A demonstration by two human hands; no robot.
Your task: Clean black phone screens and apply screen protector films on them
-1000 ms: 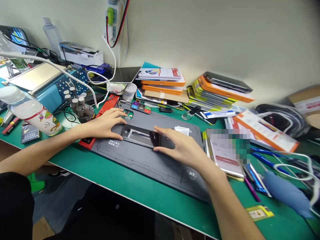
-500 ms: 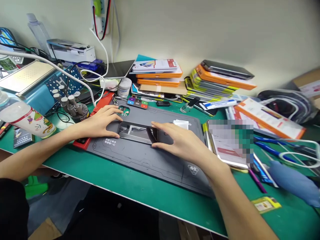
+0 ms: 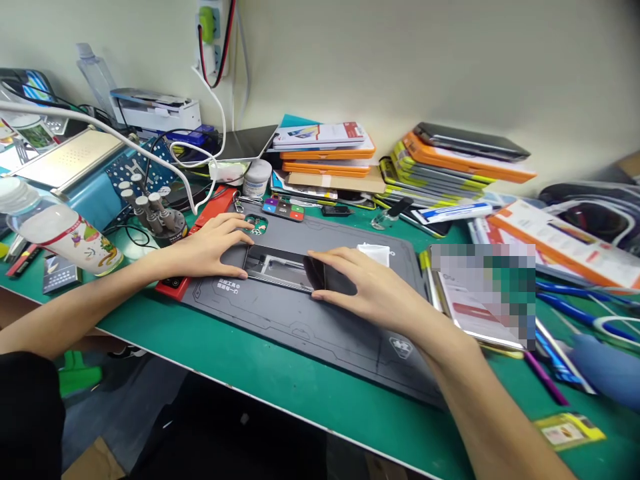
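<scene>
A dark, glossy smartphone (image 3: 283, 269) lies flat on the grey work mat (image 3: 280, 317), its surface reflecting light shapes. My left hand (image 3: 213, 245) has thumb and fingers at the phone's left end, curved around its edges. At the right end, my right hand (image 3: 373, 287) grips the long edges between thumb and fingers, partly covering that end. A red strip (image 3: 173, 285) edges the mat's left side, below my left hand. Just beyond that hand, small parts sit in a round green recess (image 3: 257, 225). A white cloth or wipe (image 3: 374, 254) rests behind my right hand.
A screwdriver holder (image 3: 157, 220) and a tilted bottle (image 3: 65, 230) stand on the left. Stacked orange boxes (image 3: 327, 155) line the wall. To the right are a large glossy device (image 3: 480, 313), blue-handled pliers (image 3: 570, 307) and a yellow packet (image 3: 570, 430). A white cable (image 3: 145, 157) arcs across the left.
The view has shifted, so the whole bench appears farther right and slightly lower. Both hands keep nearly the same hold at the two ends of the smartphone.
</scene>
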